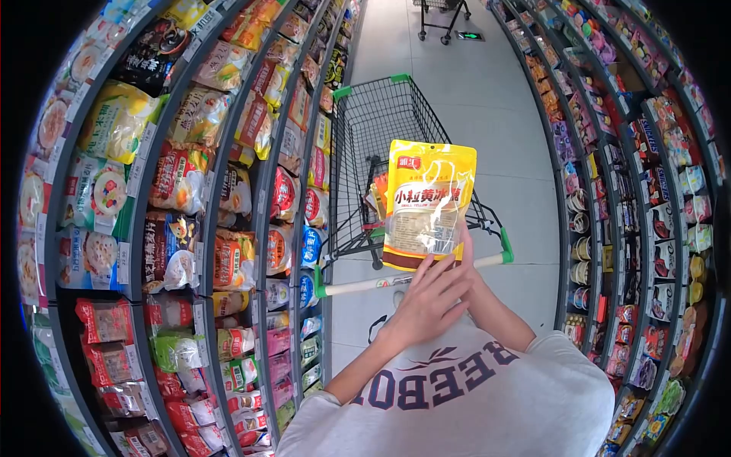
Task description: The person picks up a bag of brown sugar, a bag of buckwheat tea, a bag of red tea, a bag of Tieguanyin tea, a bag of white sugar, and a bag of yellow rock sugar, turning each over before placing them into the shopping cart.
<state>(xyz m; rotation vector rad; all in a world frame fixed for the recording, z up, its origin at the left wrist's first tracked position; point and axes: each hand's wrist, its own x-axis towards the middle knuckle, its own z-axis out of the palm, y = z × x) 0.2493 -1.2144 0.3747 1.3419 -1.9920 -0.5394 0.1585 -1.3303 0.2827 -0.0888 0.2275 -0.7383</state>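
A yellow pouch of rock sugar (428, 204) stands upright in front of me, its printed front and clear window facing me. My right hand (467, 255) grips it at the lower right edge; part of that hand is hidden behind the pouch and by my other hand. My left hand (430, 298) has its fingers stretched out across the pouch's bottom right corner, the fingertips touching or very near it. Behind the pouch is a black wire shopping cart (358, 152) with green corners, holding a few colourful items partly hidden from view.
The cart's pale handle (365, 288) runs just beyond my hands. Shelves of bagged foods (179, 179) line the left side; shelves of small packaged snacks (659, 183) line the right. A tiled floor (502, 129) runs between them, with another cart (440, 15) farther ahead.
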